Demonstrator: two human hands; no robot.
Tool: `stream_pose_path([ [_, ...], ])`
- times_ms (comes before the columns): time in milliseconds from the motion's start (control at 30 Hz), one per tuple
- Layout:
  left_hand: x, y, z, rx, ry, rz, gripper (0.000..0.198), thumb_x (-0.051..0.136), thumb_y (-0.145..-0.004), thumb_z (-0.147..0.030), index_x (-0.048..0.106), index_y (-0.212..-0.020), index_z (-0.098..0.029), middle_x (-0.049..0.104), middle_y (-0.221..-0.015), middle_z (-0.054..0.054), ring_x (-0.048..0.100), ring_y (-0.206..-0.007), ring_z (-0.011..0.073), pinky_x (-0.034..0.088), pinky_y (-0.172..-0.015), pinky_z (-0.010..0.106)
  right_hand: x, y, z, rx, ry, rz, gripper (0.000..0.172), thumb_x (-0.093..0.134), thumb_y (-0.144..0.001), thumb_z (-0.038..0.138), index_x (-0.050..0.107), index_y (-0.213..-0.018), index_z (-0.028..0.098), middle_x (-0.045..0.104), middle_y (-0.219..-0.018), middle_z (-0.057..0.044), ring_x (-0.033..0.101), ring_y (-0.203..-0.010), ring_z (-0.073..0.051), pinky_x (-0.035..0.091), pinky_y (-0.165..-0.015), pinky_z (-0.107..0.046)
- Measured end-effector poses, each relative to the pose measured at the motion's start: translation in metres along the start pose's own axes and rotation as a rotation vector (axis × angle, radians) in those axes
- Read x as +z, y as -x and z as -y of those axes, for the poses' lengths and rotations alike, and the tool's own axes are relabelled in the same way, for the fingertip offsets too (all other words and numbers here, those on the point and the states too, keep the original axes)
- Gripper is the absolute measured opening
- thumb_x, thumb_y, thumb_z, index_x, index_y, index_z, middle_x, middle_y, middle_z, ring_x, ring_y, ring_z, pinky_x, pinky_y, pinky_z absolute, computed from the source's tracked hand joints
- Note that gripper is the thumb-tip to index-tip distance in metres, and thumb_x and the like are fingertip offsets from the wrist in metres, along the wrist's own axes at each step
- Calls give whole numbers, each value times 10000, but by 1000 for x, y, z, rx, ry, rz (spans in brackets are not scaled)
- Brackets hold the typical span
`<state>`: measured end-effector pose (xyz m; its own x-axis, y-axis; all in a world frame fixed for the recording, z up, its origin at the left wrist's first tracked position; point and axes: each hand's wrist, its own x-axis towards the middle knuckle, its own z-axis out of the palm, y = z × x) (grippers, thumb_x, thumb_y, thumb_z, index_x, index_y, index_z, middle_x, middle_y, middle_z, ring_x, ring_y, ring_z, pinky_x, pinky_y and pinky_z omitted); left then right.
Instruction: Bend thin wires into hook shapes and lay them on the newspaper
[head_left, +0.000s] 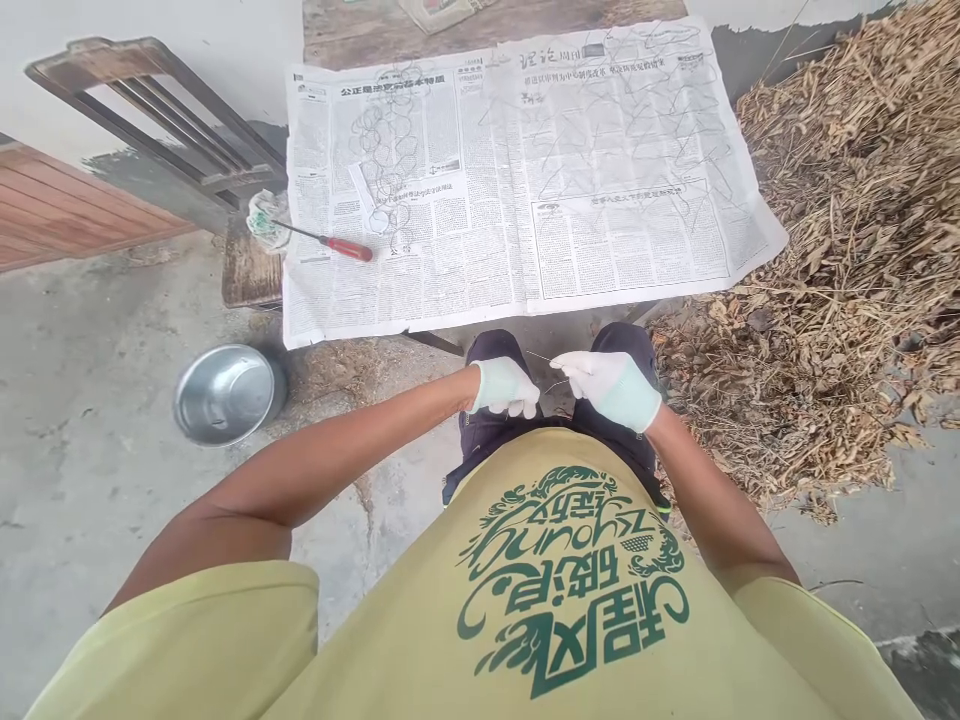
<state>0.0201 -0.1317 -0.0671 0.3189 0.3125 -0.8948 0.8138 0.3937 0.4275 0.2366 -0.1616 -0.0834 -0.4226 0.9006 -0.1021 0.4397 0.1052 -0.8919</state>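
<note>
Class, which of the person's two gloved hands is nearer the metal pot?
The left hand, the one on the side of the metal pot. The right hand, pinching a thin wire, is farther off, toward the dry stalks.

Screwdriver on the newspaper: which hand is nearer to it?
Left. The left hand sits below and to the right of the screwdriver in the picture; the right hand is farther right.

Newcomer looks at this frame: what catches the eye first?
The newspaper spread across the top middle, with a red-handled screwdriver on its left side. Below it, the white-gloved right hand pinches a thin strand beside the left hand. A heap of dry stalks fills the upper right.
</note>
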Motion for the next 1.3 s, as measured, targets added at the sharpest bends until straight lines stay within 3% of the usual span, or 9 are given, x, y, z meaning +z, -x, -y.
stream_pose_path([
  [100,-8,-2,5,-2,30,-35,176,738,-743,-340,816,-736,-182,659,-569,29,388,-421,110,232,-439,263,-1,-3,-4,70,-47,6,366,519,-983,358,804,-1122,175,666,-608,9,586,-584,-150,488,-644,-290],
  [267,-33,-11,48,325,410,-59,622,687,-826,-698,840,-1081,-152,783,-780,122,468,-457,109,348,-481,252,-15,-3,-4,195,-278,-122,374,547,-954,378,762,-1132,129,614,-564,28,534,-540,-140,470,-596,-288],
  [333,-34,-17,66,455,622,-90,672,722,-805,-709,815,-1154,-143,796,-880,146,546,-515,120,414,-523,253,-19,-2,-3,206,-350,-179,371,568,-944,390,752,-1120,121,607,-553,31,528,-536,-139,464,-590,-288],
  [400,-25,-23,75,587,745,-173,633,864,-725,-597,803,-1179,-160,798,-946,129,608,-589,124,469,-585,250,-19,-1,-2,213,-413,-205,376,586,-935,411,748,-1106,118,595,-536,35,511,-520,-136,446,-573,-288],
  [533,8,-25,66,749,843,-280,553,893,-756,-457,791,-1197,-139,792,-954,117,640,-650,132,529,-689,288,-10,0,1,235,-499,-234,397,593,-940,439,747,-1121,121,593,-524,35,494,-507,-135,401,-543,-285],
  [667,30,-21,46,842,997,-336,494,881,-767,-461,792,-1101,-108,776,-824,96,634,-578,144,532,-632,314,-1,1,7,229,-542,-271,397,590,-947,421,743,-1150,117,618,-549,28,494,-511,-134,395,-538,-286],
  [833,40,-24,32,838,1164,-256,500,921,-676,-523,741,-911,-120,704,-662,45,599,-470,156,497,-507,315,2,4,17,207,-517,-304,404,583,-944,434,744,-1143,120,635,-572,21,518,-526,-141,424,-553,-294],
  [1033,52,-19,26,854,1329,-138,417,929,-683,-440,636,-787,-161,592,-637,-17,549,-543,109,457,-556,270,2,7,20,183,-540,-309,385,601,-928,433,747,-1114,129,646,-578,19,544,-535,-141,471,-584,-296],
  [1300,61,-10,30,898,1318,-182,436,919,-694,-476,591,-769,-198,541,-625,-32,500,-555,121,428,-590,307,3,8,26,195,-530,-276,360,589,-923,396,764,-1097,134,655,-578,17,549,-524,-134,493,-588,-287],
])
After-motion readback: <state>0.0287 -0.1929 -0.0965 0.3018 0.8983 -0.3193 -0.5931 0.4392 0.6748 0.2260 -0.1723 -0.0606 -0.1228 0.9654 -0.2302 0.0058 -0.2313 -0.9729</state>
